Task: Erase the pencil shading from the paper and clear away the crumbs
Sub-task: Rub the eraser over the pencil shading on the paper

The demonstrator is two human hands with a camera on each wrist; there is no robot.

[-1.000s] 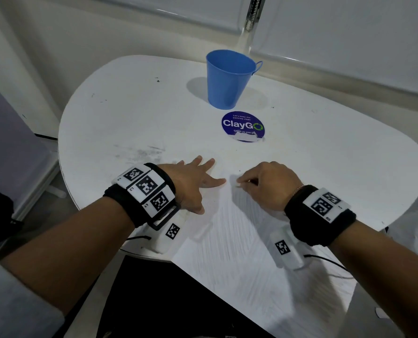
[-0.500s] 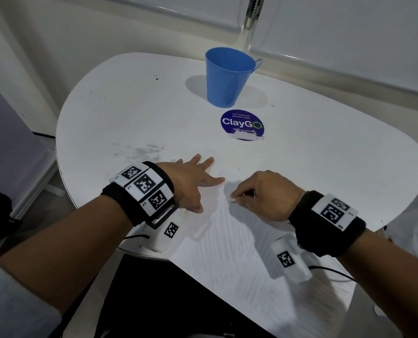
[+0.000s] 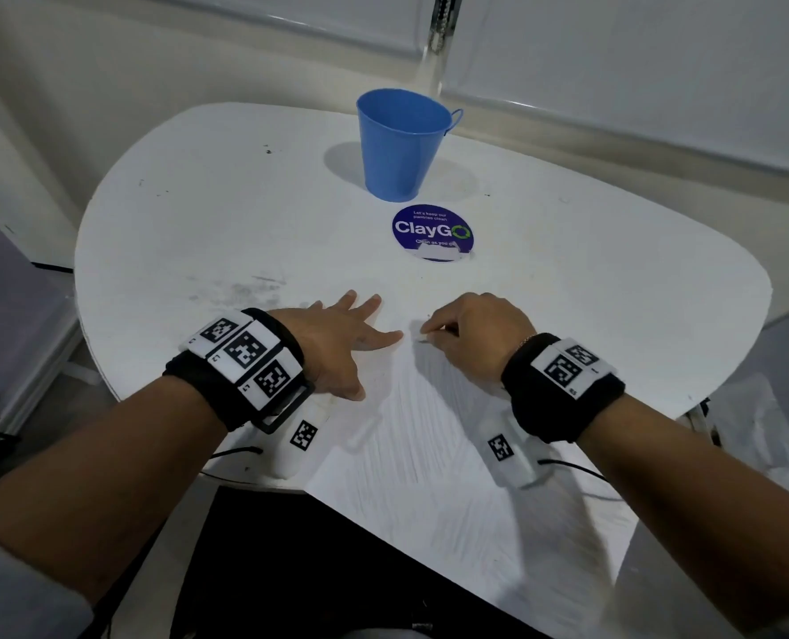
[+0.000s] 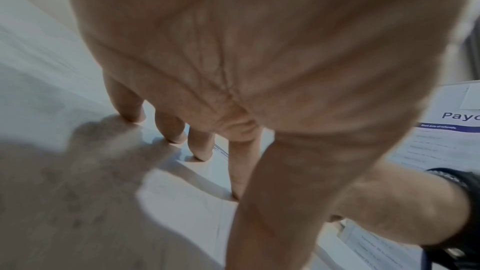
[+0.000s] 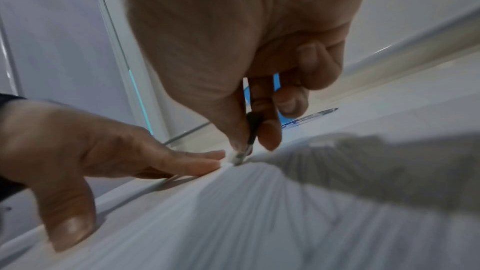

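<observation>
A white paper (image 3: 429, 477) streaked with faint pencil shading lies on the table and hangs over its near edge. My left hand (image 3: 360, 348) presses flat on the paper's far left corner with fingers spread. My right hand (image 3: 429, 334) pinches a thin dark eraser stick (image 5: 252, 127) between thumb and forefinger. Its pale tip touches the paper (image 5: 233, 223) near the far edge, just right of my left hand's (image 5: 130, 151) fingertips. I cannot make out any crumbs.
A blue cup (image 3: 401, 149) stands at the back of the white table (image 3: 199, 223), with a round ClayGo sticker (image 3: 431, 232) in front of it. Grey smudges (image 3: 245, 290) mark the tabletop left of my left hand. A printed sheet (image 4: 454, 131) shows in the left wrist view.
My right hand has rubbed the eraser tip toward me and back away, ending slightly further left. The left hand has kept pressing on the same corner.
</observation>
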